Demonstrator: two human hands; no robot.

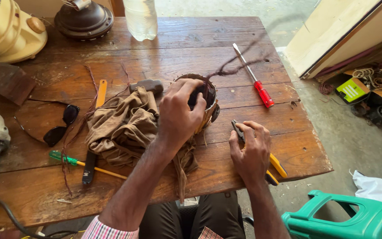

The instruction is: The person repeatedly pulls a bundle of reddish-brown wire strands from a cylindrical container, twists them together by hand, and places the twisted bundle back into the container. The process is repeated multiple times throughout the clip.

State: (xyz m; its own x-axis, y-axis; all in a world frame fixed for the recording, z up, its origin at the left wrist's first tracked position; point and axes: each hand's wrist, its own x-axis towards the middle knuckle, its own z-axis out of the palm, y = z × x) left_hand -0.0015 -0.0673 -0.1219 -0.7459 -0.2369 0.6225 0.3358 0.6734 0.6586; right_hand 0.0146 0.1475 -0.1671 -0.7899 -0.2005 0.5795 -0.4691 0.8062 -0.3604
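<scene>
My left hand (180,113) grips the top of a round motor stator (208,99) with copper windings, which stands on a wooden table (164,57). A bundle of dark copper wire (235,66) trails up and to the right from it. My right hand (250,150) rests on yellow-handled pliers (276,166) at the table's near edge, fingers curled over the jaws. A brown cloth (124,126) lies crumpled just left of the stator.
A red-handled screwdriver (255,77) lies at right. Sunglasses (60,126), a green-handled screwdriver (74,161), a hammer (149,85) and loose wire strands lie at left. A plastic bottle (141,17), a dark motor cover (84,20), a cream fan housing (7,28); a green stool (345,217) on the floor.
</scene>
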